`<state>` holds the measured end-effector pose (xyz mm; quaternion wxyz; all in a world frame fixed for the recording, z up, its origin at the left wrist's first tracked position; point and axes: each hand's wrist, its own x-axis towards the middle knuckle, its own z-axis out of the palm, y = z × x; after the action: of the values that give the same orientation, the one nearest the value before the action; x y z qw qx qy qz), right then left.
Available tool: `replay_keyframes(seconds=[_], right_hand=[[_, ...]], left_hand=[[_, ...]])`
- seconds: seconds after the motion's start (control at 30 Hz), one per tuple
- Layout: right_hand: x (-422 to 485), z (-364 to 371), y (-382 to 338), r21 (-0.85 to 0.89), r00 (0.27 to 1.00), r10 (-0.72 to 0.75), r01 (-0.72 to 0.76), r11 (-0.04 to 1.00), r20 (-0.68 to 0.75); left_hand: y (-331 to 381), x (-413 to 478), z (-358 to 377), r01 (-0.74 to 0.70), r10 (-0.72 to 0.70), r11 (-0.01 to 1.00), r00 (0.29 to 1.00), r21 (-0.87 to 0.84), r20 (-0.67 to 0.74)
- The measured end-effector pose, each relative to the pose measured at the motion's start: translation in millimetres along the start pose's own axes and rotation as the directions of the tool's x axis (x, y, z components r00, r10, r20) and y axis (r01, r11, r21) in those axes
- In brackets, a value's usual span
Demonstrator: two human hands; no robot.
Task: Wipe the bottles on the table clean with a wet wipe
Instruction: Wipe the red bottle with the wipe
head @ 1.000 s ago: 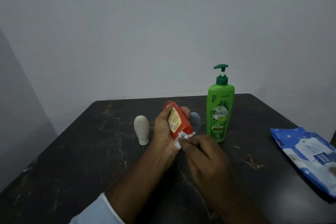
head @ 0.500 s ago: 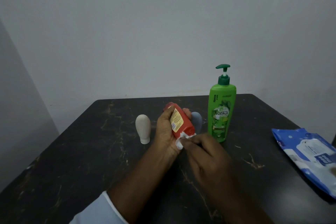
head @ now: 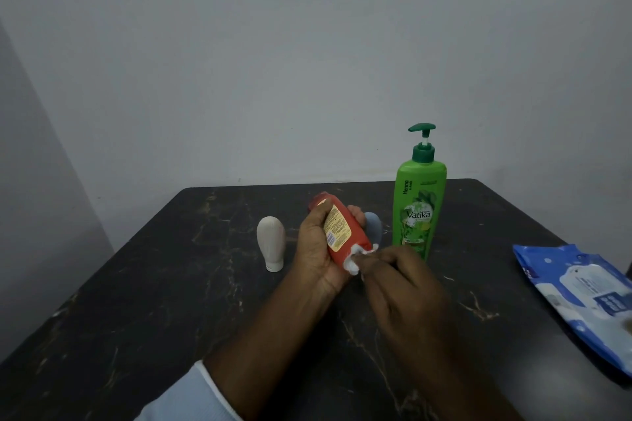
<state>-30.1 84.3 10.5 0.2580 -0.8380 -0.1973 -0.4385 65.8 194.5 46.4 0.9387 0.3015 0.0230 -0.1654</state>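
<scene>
Little has moved: the right hand (head: 403,287) still pinches the crumpled white wet wipe (head: 359,258) against the lower end of the red plastic bottle (head: 342,229) with a yellow label, shifting only slightly. The left hand (head: 314,249) grips that tilted bottle above the dark marbled table (head: 171,284), nearer its far edge. Wiping is probably still on this end; the tall green pump bottle (head: 419,208) and white tube (head: 272,239) wait beside.

Bare bench (head: 143,301) lies left of the upright white tube (head: 271,243) and between the green pump bottle (head: 419,208) and the wet-wipe pack (head: 578,297). The centre is blocked by the left hand (head: 316,249) gripping the red bottle (head: 342,229), the right hand (head: 403,287) pinching a wet wipe (head: 355,260), and a blue-grey bottle (head: 373,227) just behind.
</scene>
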Motion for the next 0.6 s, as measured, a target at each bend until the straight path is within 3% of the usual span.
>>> replay_keyframes(seconds=[0.13,0.37,0.5,0.6], right_hand=[[2,-8,-5,-0.002,0.998,0.037,-0.037,0.999,-0.059],[13,-19,-1,0.098,0.974,-0.068,0.047,0.994,0.215],[26,-47,10,0.272,0.995,-0.008,-0.019,0.962,0.098],[31,-69,19,0.308,0.996,0.060,-0.039,0.951,-0.061]], left_hand=[[-2,-1,3,0.017,-0.016,0.998,1.000,-0.059,0.018],[1,3,-2,-0.018,0.018,1.000,1.000,0.005,0.008],[3,3,0,0.017,-0.012,0.999,0.993,-0.041,0.117],[4,-2,3,0.003,-0.029,0.996,0.958,0.090,0.287]])
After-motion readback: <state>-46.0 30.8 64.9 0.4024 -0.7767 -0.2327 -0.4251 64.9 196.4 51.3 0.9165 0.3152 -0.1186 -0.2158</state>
